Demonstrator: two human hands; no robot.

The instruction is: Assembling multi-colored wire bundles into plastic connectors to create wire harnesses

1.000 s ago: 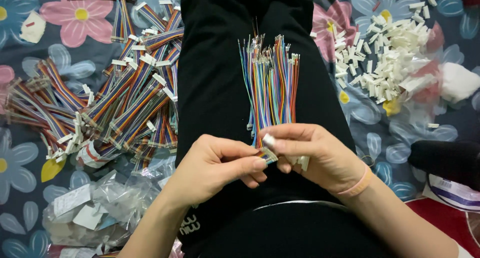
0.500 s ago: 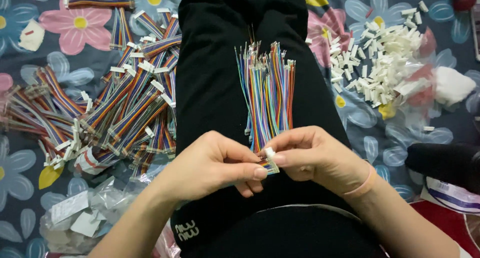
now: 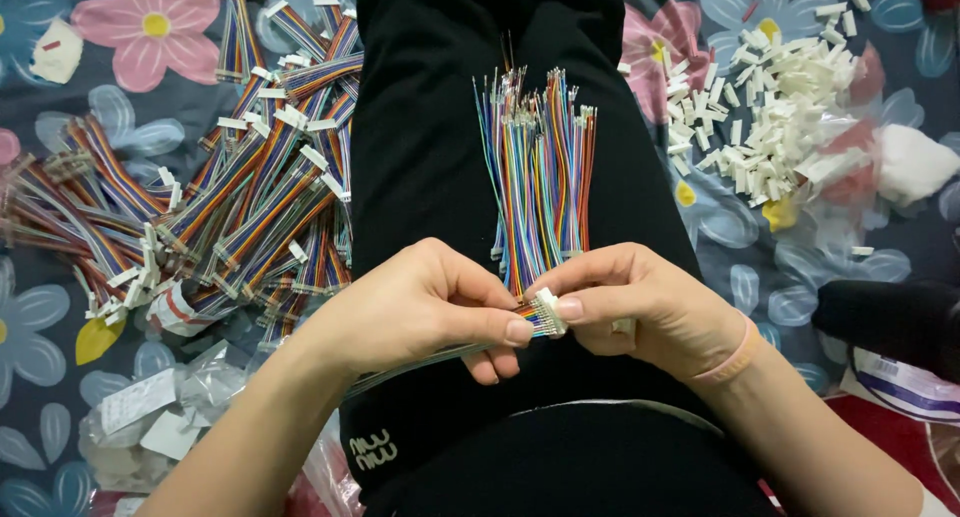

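The dark floral-patterned cloth (image 3: 60, 377) lay under everything, mostly covered. Over the black-trousered lap (image 3: 430, 127) rested a loose bundle of thin rainbow-coloured wires (image 3: 540, 167). A heap of finished multicoloured ribbon cables with white plugs (image 3: 230, 197) lay on the left side, a pile of small white plastic connector housings (image 3: 780, 117) on the right. The left hand (image 3: 420, 307) and right hand (image 3: 650, 302) met, fingers pinched together on one small white connector (image 3: 548, 312); its wire ends were hidden between the fingertips. Clear plastic bags (image 3: 170, 407) held what I couldn't make out.

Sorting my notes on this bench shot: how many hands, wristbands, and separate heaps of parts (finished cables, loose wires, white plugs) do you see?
Hands: 2, left hand and right hand
Wristband: 1
Heaps: 3, finished cables, loose wires, white plugs
Total: 6
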